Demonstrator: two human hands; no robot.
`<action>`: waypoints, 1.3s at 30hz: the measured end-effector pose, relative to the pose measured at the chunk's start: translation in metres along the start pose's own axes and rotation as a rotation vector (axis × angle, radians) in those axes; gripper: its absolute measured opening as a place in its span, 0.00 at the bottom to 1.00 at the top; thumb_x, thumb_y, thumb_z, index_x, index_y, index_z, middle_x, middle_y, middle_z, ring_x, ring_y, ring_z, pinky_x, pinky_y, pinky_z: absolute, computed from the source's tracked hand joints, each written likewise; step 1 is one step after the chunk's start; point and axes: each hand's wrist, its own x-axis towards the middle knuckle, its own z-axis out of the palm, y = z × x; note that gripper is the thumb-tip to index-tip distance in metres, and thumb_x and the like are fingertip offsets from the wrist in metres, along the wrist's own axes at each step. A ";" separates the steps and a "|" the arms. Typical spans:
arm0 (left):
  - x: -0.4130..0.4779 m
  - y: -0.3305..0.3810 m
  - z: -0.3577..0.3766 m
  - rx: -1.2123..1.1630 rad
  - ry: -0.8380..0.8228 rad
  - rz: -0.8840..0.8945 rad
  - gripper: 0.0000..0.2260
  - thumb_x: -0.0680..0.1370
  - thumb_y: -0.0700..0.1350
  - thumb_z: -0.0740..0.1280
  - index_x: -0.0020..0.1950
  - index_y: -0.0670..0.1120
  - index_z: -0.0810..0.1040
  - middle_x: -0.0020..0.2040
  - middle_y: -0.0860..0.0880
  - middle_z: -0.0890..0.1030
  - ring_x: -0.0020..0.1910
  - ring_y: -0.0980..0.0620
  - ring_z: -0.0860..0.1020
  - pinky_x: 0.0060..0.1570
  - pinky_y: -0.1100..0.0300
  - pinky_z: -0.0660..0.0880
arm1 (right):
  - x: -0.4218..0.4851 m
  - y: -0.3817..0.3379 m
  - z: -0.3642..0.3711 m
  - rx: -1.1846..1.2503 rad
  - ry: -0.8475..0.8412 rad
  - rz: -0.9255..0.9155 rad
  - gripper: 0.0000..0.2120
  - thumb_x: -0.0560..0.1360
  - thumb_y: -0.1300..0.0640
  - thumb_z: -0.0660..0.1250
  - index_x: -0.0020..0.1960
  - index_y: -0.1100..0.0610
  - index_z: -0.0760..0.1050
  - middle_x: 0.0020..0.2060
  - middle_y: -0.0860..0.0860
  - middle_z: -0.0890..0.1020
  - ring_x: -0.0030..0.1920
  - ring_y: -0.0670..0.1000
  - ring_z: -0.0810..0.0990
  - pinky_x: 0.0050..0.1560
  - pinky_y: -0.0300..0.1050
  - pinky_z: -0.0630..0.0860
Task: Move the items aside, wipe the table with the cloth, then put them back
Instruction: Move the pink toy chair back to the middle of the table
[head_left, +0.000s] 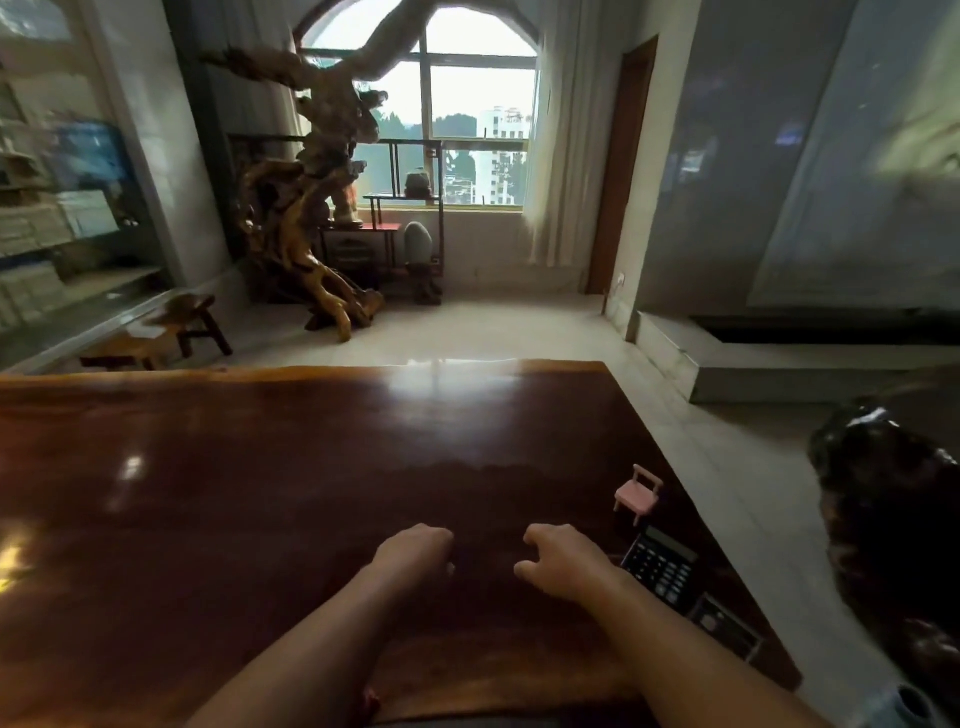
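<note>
My left hand (415, 551) hovers low over the dark red wooden table (260, 493) near its front middle, fingers curled into a loose fist with nothing visible in it. A short gap to the right, my right hand (563, 561) is palm down, fingers bent and thumb apart, holding nothing I can see. The table between the hands is very dark, and I cannot make out a cloth there. A small pink toy chair (638, 493) stands upright near the right edge. Just right of my right hand lies a black calculator (662, 564), with a small grey device (724, 626) behind my right forearm.
The table's right edge runs diagonally past the three items, with pale floor tiles (727, 467) beyond. A dark glossy carved object (893, 519) stands at the far right. Past the far edge are a wooden root sculpture (311, 218), low stools (171, 327) and a window.
</note>
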 end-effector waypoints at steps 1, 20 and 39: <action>0.003 0.000 0.001 -0.005 0.001 0.012 0.12 0.76 0.50 0.64 0.57 0.48 0.77 0.58 0.44 0.80 0.58 0.42 0.78 0.52 0.50 0.76 | 0.002 0.001 0.000 0.008 0.001 0.013 0.23 0.74 0.42 0.68 0.66 0.50 0.73 0.58 0.50 0.80 0.55 0.52 0.79 0.55 0.51 0.78; 0.189 0.097 0.047 -0.043 -0.190 0.115 0.13 0.77 0.51 0.63 0.59 0.47 0.76 0.58 0.46 0.79 0.58 0.44 0.78 0.53 0.50 0.77 | 0.136 0.193 0.000 0.102 0.018 0.368 0.31 0.76 0.42 0.66 0.74 0.53 0.63 0.67 0.55 0.73 0.62 0.56 0.76 0.56 0.53 0.77; 0.317 0.132 0.154 -0.015 -0.301 0.013 0.30 0.79 0.55 0.62 0.79 0.52 0.54 0.77 0.45 0.61 0.74 0.43 0.61 0.71 0.41 0.61 | 0.291 0.337 0.045 0.128 -0.077 0.483 0.45 0.73 0.36 0.67 0.78 0.50 0.46 0.74 0.61 0.59 0.71 0.62 0.63 0.66 0.59 0.68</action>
